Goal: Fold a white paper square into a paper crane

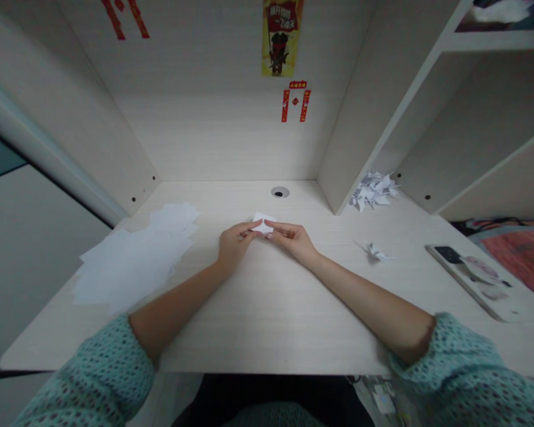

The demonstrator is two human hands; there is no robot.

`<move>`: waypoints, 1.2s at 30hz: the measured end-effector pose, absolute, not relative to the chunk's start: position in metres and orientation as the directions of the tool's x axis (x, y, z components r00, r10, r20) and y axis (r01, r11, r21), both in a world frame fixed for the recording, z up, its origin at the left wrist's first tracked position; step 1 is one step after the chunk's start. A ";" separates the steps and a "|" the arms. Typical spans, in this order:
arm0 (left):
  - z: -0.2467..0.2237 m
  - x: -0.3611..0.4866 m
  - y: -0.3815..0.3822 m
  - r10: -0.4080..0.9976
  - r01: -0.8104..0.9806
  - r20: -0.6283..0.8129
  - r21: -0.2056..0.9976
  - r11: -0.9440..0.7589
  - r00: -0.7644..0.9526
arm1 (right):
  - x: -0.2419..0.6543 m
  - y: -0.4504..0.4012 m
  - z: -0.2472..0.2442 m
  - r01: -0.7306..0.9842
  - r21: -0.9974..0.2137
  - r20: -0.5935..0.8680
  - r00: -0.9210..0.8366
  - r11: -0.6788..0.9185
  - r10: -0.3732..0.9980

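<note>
A small folded piece of white paper (pixel 263 226) is held just over the middle of the desk. My left hand (pixel 235 242) pinches its left side between thumb and fingers. From the other side, my right hand (pixel 293 238) grips the right part, its thumb and index finger close to those of the left. The fingertips cover some of the paper's lower edge, so its exact fold cannot be made out. Both forearms reach in from the front, with green knitted sleeves pushed up to the elbows.
White paper sheets (pixel 133 255) lie spread on the left of the desk (pixel 267 320). A folded paper crane (pixel 375 253) sits to the right, near a phone (pixel 480 284). More folded paper pieces (pixel 374 190) are piled behind the upright divider (pixel 360 107). A cable hole (pixel 280 192) is at the back.
</note>
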State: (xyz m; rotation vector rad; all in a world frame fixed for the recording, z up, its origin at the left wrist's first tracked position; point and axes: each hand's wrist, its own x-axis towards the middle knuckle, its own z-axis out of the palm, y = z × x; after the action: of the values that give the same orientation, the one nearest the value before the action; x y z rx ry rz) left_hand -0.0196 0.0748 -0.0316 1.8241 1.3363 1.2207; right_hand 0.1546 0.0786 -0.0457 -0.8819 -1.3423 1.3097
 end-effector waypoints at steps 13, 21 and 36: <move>-0.025 -0.014 0.068 0.919 0.388 0.355 0.833 -0.395 0.172 | 0.153 0.077 -0.041 -0.035 -0.974 0.223 0.015 0.224 0.975; -0.030 -0.012 0.074 0.974 0.198 0.200 0.956 -0.217 0.103 | 0.151 0.075 -0.041 -0.024 -0.971 0.234 0.070 0.236 0.970; -0.030 -0.011 0.074 0.993 0.106 0.094 0.989 -0.101 0.069 | 0.149 0.073 -0.037 -0.083 -0.971 0.210 0.150 0.224 0.966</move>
State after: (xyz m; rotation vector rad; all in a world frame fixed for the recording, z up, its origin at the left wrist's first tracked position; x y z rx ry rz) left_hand -0.0108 0.0736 -0.0304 1.3918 1.1935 1.1786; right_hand 0.1487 0.0726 -0.0371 -1.0406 -1.1311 0.9925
